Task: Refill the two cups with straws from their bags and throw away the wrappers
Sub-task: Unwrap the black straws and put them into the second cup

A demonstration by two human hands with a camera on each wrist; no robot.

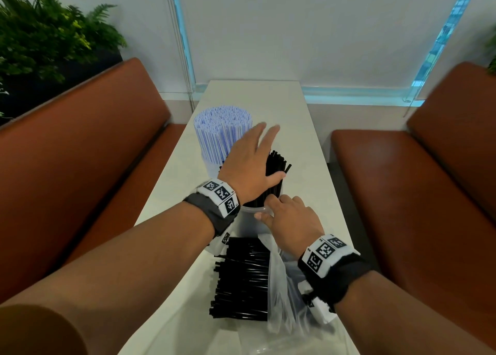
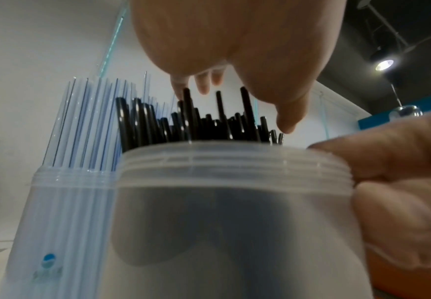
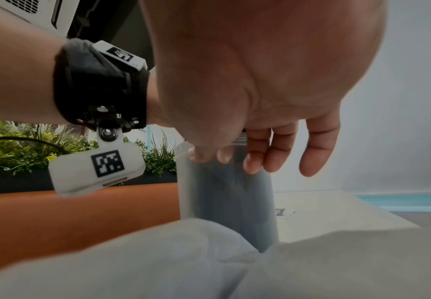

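Two translucent cups stand mid-table. The far cup is packed with blue-striped white straws. Black straws lean out of the near cup at uneven heights. My left hand lies flat on top of them with straight fingers; in the left wrist view the palm hovers just over the black straw tips. At the near cup's rim, my right hand pinches with thumb and forefinger. A clear bag with more black straws lies in front of the cup.
The narrow white table runs away from me to a window wall. Brown padded benches flank it on the left and right. Green plants stand behind the left bench. Loose clear plastic spreads over the table's near end.
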